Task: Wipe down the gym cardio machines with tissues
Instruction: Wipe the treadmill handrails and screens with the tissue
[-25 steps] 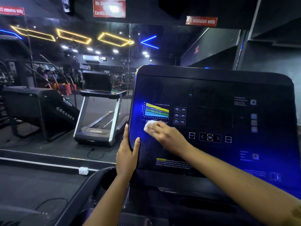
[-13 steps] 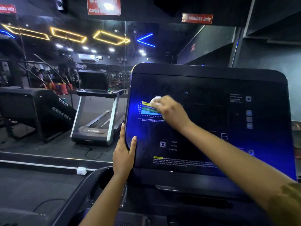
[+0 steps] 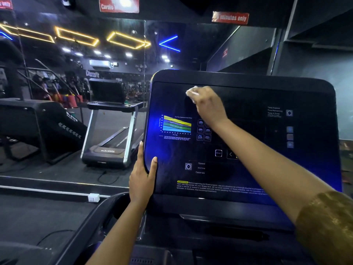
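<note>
The fingers [image 3: 202, 93] of the right hand [image 3: 209, 107] are curled round a white tissue [image 3: 191, 93], which is pressed against the upper left part of the dark treadmill console [image 3: 248, 142]. The console's lower left edge is gripped by the left hand [image 3: 142, 178], with the thumb laid on the front face. A second treadmill [image 3: 112, 134] is seen further off at left.

Right grip [image 3: 209, 107] presses white tissue [image 3: 192, 92] on treadmill console [image 3: 248, 81] nr top-left corner, above colour chart [image 3: 177, 125]. Left grip [image 3: 142, 176] holds console's left edge nr bottom-left corner, thumb on front. 2nd treadmill [image 3: 112, 131] in bg left.
</note>
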Demonstrator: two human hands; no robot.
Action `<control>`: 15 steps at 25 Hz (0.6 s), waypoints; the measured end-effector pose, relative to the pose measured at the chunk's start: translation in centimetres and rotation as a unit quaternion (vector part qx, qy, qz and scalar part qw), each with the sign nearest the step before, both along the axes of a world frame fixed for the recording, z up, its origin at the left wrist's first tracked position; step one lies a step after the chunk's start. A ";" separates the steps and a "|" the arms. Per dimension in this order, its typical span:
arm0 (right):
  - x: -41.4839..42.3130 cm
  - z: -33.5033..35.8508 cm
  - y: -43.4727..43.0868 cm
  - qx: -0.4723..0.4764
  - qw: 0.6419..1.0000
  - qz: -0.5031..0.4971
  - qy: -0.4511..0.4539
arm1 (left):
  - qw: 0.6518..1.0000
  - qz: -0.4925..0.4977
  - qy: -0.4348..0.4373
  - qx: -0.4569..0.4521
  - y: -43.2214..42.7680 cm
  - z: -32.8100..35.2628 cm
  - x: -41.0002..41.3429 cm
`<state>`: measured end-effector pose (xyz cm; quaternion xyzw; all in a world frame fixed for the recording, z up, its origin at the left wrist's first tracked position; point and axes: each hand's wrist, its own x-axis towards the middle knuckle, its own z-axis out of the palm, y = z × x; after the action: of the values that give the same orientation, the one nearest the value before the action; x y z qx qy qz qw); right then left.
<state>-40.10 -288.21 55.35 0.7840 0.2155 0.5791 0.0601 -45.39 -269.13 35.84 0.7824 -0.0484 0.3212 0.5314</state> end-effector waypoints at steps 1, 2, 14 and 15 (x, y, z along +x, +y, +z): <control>-0.4 -1.2 0.9 -0.019 1.000 0.011 0.014 | 1.000 -0.001 -0.002 0.002 0.0 0.1 -0.1; -1.1 -2.7 1.5 -0.035 0.999 0.025 0.023 | 1.000 -0.002 -0.004 0.004 0.0 0.1 -0.2; -6.6 -9.8 -0.3 -0.118 0.989 0.072 0.059 | 1.000 0.000 -0.014 0.009 0.1 0.1 0.1; -5.8 -7.9 -0.6 -0.066 0.994 0.058 0.058 | 1.000 -0.003 -0.012 0.006 0.1 0.1 0.1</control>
<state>-45.86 -288.85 47.43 0.7971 0.3010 0.5194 0.0653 -45.26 -269.01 35.90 0.7817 -0.0594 0.3286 0.5268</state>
